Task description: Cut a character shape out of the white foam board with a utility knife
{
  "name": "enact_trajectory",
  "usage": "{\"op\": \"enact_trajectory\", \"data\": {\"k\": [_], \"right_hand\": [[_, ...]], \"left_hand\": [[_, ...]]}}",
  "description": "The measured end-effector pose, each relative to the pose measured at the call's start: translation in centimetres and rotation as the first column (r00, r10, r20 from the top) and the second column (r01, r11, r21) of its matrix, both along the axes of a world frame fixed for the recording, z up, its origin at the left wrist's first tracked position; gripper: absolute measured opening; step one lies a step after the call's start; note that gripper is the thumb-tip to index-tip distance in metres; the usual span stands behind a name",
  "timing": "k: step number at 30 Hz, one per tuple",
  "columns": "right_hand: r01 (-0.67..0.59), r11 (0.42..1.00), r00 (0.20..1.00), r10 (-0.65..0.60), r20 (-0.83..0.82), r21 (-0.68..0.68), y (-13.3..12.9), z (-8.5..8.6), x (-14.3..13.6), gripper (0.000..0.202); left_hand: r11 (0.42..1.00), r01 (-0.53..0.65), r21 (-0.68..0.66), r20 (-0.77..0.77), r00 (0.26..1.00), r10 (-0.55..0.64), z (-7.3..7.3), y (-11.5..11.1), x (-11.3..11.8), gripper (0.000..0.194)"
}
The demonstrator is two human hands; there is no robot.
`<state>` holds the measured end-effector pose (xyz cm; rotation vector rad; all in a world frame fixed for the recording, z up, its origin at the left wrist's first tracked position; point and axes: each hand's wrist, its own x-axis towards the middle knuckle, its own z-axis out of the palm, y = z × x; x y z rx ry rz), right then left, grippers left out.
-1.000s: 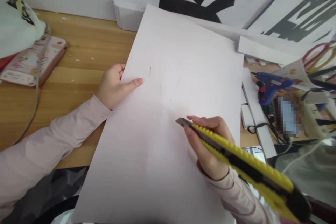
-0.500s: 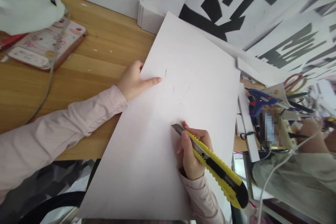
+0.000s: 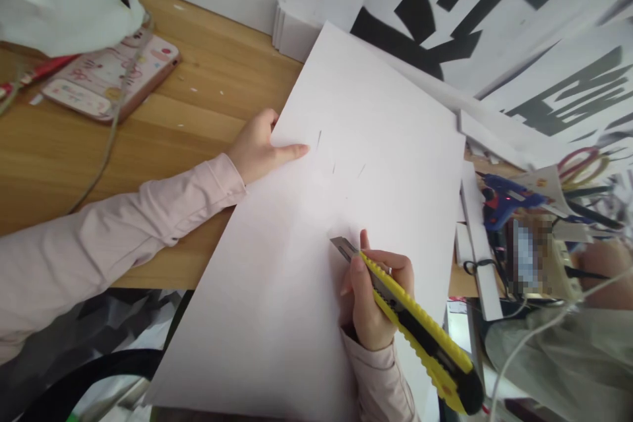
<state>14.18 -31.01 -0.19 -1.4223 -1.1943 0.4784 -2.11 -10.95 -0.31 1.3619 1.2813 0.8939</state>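
Observation:
A large white board [image 3: 277, 290] slants across the wooden table, its near end jutting past the table edge. A few short dark marks [image 3: 319, 138] show on its upper half. At the board's left edge, my left hand [image 3: 262, 148] is closed on it, thumb on top and the other fingers out of sight beneath. My right hand [image 3: 376, 297] grips a yellow and black utility knife [image 3: 425, 330] by the front of its handle. The knife's blade is out, pointing up and left just over the board below the marks; whether it touches the surface I cannot tell.
On the wooden table [image 3: 208, 119] at left lie a phone in a pink case [image 3: 113, 76] and a cable. White panels with black shapes [image 3: 420, 6] stand behind the board. To the right are a blue glue gun [image 3: 509, 198], white strips [image 3: 479, 244] and another person's arm [image 3: 606, 264].
The view has shifted a little, so most things appear farther right. My right hand and the knife have moved only slightly; the left hand keeps its place on the board.

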Motion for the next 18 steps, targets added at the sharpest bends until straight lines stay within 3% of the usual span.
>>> {"op": "enact_trajectory", "data": {"k": [6, 11, 18], "right_hand": [[-0.226, 0.974, 0.951, 0.221, 0.217, 0.000, -0.3, 0.3, 0.0, 0.026], [-0.037, 0.996, 0.990, 0.026, 0.136, 0.077, 0.6, 0.2, 0.5, 0.011], [0.055, 0.998, 0.997, -0.055, 0.062, -0.006, -1.0, -0.6, 0.3, 0.010]], "left_hand": [[0.996, 0.018, 0.087, 0.045, 0.999, -0.022, -0.9, 0.3, 0.1, 0.041], [0.994, 0.001, 0.111, 0.036, 0.999, -0.005, -1.0, 0.3, 0.1, 0.043], [0.997, -0.001, 0.082, 0.003, 1.000, 0.000, 0.0, 0.1, 0.1, 0.050]]}}
